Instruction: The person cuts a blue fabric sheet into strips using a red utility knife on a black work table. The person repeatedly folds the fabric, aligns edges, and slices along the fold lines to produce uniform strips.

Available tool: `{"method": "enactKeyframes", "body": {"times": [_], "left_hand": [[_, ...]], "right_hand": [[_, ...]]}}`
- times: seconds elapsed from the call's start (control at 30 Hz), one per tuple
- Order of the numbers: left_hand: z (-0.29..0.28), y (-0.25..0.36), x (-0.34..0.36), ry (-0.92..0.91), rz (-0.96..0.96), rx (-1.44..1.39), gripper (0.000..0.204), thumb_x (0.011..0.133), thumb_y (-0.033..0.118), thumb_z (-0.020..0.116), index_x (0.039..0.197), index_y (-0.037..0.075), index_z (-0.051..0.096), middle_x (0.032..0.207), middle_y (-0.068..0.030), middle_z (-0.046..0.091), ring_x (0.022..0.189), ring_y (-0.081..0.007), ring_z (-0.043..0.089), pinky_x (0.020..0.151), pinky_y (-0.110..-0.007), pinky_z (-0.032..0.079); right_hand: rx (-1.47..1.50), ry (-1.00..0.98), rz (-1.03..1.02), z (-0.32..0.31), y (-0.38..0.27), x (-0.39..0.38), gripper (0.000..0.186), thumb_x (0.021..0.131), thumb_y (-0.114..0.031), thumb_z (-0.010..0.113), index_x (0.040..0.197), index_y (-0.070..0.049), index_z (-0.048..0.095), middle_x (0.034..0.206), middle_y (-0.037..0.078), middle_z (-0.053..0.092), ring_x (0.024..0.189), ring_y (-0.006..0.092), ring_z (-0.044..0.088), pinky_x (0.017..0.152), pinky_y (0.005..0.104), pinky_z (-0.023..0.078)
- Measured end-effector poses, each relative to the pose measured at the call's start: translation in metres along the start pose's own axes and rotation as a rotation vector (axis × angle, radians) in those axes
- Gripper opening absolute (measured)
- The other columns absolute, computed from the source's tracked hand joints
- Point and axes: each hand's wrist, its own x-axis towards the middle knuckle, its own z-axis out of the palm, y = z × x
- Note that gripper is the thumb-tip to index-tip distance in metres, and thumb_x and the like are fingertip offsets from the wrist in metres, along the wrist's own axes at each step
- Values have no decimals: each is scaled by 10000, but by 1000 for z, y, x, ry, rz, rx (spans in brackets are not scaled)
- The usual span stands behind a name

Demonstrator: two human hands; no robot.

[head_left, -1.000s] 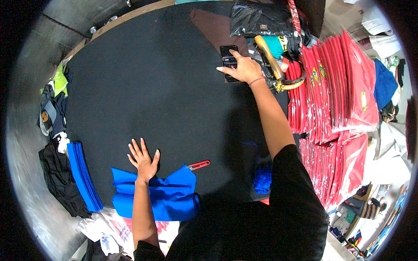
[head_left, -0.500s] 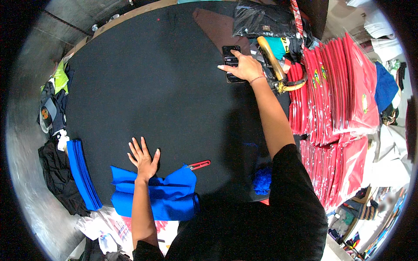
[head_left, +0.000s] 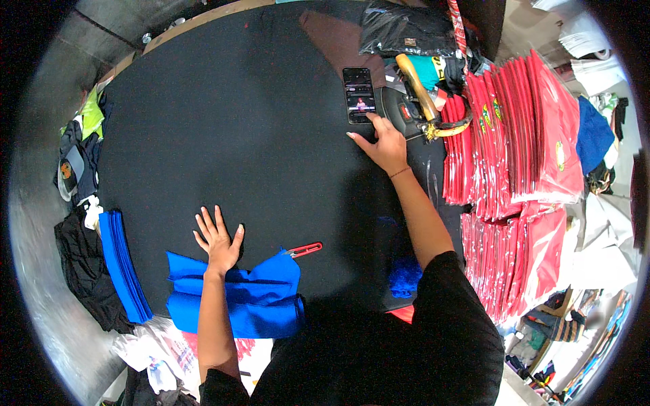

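Note:
My left hand (head_left: 220, 243) lies flat, fingers spread, on the black mat (head_left: 271, 155), just above folded blue fabric (head_left: 233, 311). Red-handled thread snips (head_left: 308, 249) rest at that fabric's upper right corner. My right hand (head_left: 386, 145), fingers loosely bent and thumb apart, is at the lower edge of a phone (head_left: 359, 88) with its screen lit, holding nothing. Right of the phone are a dark rounded object (head_left: 399, 115) and a wooden-handled tool (head_left: 416, 81). A neat blue stack (head_left: 125, 271) lies at the left, a blue tangle (head_left: 403, 277) at the lower right.
Stacks of bagged red garments (head_left: 514, 135) line the right side. A bagged black bundle (head_left: 406, 27) sits at the top. Black clothing (head_left: 88, 271) and mixed garments (head_left: 78, 155) lie along the left edge. White items (head_left: 602, 264) are piled beyond the red stacks.
My right hand has moved down from the middle of the phone's screen to its lower edge, uncovering more of the screen. My left hand stays flat in much the same place.

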Motion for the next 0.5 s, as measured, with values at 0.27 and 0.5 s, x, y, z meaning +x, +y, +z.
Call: {"method": "enactKeyframes", "body": {"times": [0.27,0.5], "left_hand": [[1,-1,0,9,0,4,941,1009,635,517,1694,168,73,1754,-165,-106,1604,-376,-159,1223,-649,-91],[7,-4,0,40,15,12,930,1010,613,537,1693,169,88,1755,-169,-95,1605,-379,-152,1220,-655,-89]], "right_hand": [[2,130,-123,10,4,-5,511,819,-495,845,1132,-106,738,876,92,673,761,317,706,654,420,587],[11,184,-154,14,9,-7,478,806,-448,872,1107,-99,744,802,86,651,708,307,692,617,408,572]]}}
